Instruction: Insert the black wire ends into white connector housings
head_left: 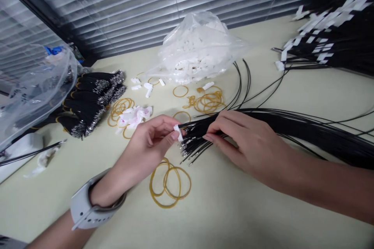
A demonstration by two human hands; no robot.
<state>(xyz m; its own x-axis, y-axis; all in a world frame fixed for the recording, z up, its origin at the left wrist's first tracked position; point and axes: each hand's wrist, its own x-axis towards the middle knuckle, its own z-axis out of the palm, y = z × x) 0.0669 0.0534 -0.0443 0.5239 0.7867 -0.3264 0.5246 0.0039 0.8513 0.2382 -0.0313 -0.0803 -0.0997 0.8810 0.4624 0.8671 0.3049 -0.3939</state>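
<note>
Between the thumb and fingers of my left hand (152,140) is a small white connector housing (178,133), right at the tips of the wires. My right hand (242,140) has its thumb and fingertips pinched at a thick bundle of black wires (286,124); which strands it grips is hidden. Bare silvery terminals (185,149) fan out from the bundle's end, between the two hands. Several large yellow rubber bands (169,186) lie on the table just below my left hand.
A clear bag of white housings (198,50) stands at the back. Bundled black wires with silvery ends (96,97) lie at left beside a plastic bag (37,89). More rubber bands (209,101) and loose white housings (148,89) are scattered mid-table. Wires with white housings (324,42) are piled at right.
</note>
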